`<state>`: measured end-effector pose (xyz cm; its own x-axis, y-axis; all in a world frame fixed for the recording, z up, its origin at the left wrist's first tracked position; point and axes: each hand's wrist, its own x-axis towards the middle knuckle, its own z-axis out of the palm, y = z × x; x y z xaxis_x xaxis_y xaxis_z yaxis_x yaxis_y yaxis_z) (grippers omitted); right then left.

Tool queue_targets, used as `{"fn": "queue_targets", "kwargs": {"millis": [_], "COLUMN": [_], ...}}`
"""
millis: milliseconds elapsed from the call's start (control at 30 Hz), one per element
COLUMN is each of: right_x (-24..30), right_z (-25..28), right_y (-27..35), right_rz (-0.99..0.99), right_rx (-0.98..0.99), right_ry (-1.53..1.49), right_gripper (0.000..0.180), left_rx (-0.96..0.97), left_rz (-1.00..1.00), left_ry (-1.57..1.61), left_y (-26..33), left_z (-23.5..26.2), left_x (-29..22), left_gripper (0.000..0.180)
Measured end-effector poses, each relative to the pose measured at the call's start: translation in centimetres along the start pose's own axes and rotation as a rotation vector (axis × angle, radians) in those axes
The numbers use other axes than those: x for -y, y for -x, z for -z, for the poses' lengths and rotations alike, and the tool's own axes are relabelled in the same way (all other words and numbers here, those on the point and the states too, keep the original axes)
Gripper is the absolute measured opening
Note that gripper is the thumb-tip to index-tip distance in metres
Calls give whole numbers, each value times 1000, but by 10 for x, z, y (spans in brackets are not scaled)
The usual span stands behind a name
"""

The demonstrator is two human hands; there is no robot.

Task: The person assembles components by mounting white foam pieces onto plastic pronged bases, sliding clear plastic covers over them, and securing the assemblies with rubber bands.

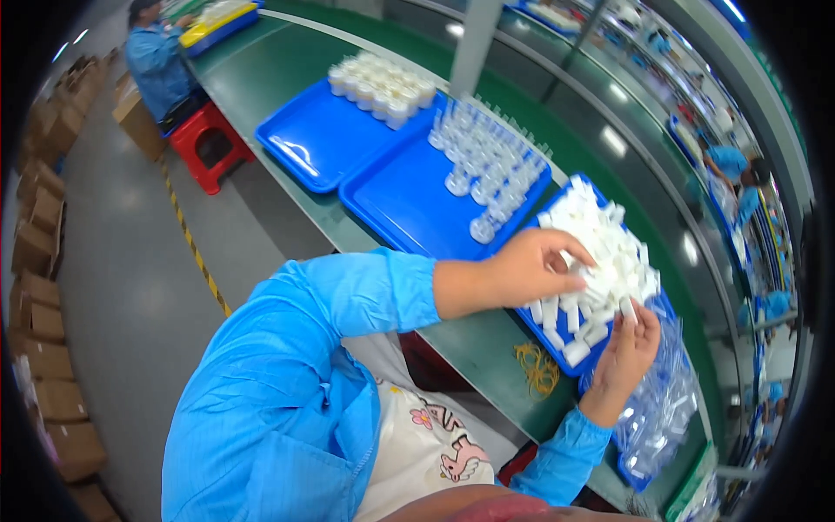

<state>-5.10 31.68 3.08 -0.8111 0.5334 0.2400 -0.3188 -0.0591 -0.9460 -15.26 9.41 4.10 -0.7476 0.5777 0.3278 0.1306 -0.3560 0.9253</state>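
Observation:
A blue tray (567, 365) at the right holds a heap of small white plastic cylinders (600, 244). Over the heap reaches my left hand (532, 268), its thumb and forefinger curved and apart, with nothing visible gripped between them. At the heap's near right edge, my right hand (628, 352) pinches one white cylinder (628, 308) between thumb and fingers, tilted slightly. To the left of the heap, a second blue tray (409, 204) carries rows of clear plastic parts (483, 161) standing along its far side.
Another blue tray (304, 143) farther left bears stacked white round parts (383, 87). Clear plastic pieces (657, 404) fill a tray at the right. Yellow rubber bands (537, 370) lie on the green table (474, 348). A person in blue (156, 61) works beside a red stool (209, 148).

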Motion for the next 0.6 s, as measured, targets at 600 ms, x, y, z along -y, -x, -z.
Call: {"fn": "queue_targets", "kwargs": {"millis": [600], "right_x": [3], "right_z": [-9], "right_y": [5], "right_rz": [63], "right_rx": [-36], "right_ry": [3], "right_gripper": [22], "left_rx": [-19], "left_rz": [75], "left_ry": [3], "left_y": [1], "left_z": [2], "left_x": [-1], "left_gripper": [35]}}
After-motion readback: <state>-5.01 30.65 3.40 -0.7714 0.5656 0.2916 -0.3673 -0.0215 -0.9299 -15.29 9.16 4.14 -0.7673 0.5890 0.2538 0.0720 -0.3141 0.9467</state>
